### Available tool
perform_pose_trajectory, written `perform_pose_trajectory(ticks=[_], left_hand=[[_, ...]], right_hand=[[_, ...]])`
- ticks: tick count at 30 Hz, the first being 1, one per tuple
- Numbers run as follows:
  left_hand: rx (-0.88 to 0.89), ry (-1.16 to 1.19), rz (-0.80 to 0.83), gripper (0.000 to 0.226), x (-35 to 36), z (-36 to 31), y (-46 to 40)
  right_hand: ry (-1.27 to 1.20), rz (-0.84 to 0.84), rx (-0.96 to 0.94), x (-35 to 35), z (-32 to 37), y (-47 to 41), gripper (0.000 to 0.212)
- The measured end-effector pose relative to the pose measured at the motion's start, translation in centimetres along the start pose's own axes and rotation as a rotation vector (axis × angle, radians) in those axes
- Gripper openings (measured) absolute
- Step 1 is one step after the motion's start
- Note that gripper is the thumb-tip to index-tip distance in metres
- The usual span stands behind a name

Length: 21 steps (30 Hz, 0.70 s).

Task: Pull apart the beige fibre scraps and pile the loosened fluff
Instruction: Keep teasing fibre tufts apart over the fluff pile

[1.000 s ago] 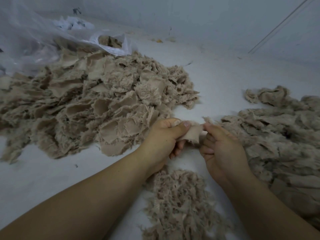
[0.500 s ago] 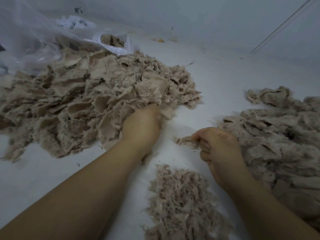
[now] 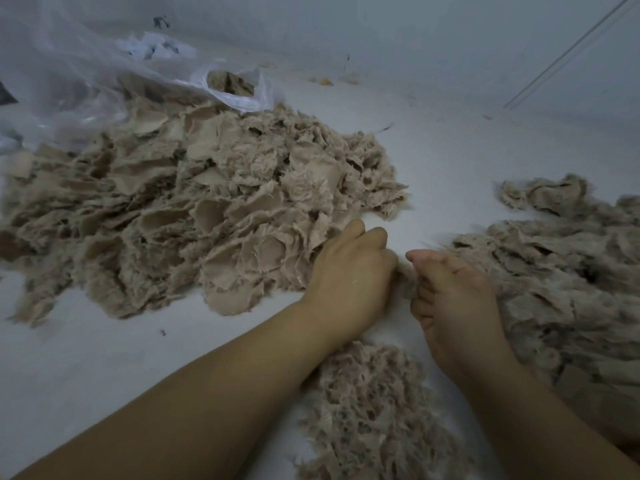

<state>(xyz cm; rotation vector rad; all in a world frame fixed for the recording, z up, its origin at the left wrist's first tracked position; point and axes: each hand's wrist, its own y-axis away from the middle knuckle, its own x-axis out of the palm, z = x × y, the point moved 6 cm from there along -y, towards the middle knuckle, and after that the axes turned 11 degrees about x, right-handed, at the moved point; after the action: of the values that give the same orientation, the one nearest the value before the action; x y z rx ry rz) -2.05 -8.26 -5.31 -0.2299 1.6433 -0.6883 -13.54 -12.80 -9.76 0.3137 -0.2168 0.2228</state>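
A big heap of beige fibre scraps [image 3: 194, 216] covers the left of the white surface. Below my hands lies a small pile of loosened fluff [image 3: 374, 417]. My left hand [image 3: 349, 275] and my right hand [image 3: 453, 296] meet at the centre, both with fingers curled round a small beige scrap [image 3: 405, 277] held between them. Most of that scrap is hidden by the fingers.
A second heap of matted beige fibre [image 3: 561, 282] lies at the right, touching my right hand. A clear plastic bag [image 3: 104, 77] with more scraps sits at the back left. A pale wall [image 3: 415, 36] closes the far side.
My left hand drew back from the big heap and came to my right hand. Both hands now hold a scrap together; the right hand has barely moved.
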Motion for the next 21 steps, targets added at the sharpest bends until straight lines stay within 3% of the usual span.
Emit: perform_pose_trajectory(ticks=[3, 6, 8, 10, 14, 21], left_hand=[[-0.123, 0.328, -0.1, 0.011, -0.5, 0.8, 0.7], [-0.398, 0.766, -0.07, 0.013, 0.4, 1.3, 1.5], [-0.55, 0.935, -0.112, 0.015, 0.5, 1.9, 1.9], [-0.642, 0.997, -0.188, 0.015, 0.2, 2.8, 2.2], [-0.701, 1.073, -0.302, 0.018, -0.3, 4.0, 2.9], [-0.711, 1.023, -0.41, 0.017, -1.2, 5.4, 3.3]], right_hand=[[0.187, 0.075, -0.017, 0.5, -0.2, -0.2, 0.014], [0.295, 0.134, -0.032, 0.9, -0.2, -0.2, 0.02], [0.332, 0.136, -0.035, 1.1, 0.0, -0.1, 0.018], [0.324, 0.113, -0.014, 1.1, 0.0, -0.1, 0.024], [0.202, 0.101, 0.029, 1.0, 0.2, 0.1, 0.055], [0.116, 0.1, 0.031, 0.7, 0.2, 0.0, 0.057]])
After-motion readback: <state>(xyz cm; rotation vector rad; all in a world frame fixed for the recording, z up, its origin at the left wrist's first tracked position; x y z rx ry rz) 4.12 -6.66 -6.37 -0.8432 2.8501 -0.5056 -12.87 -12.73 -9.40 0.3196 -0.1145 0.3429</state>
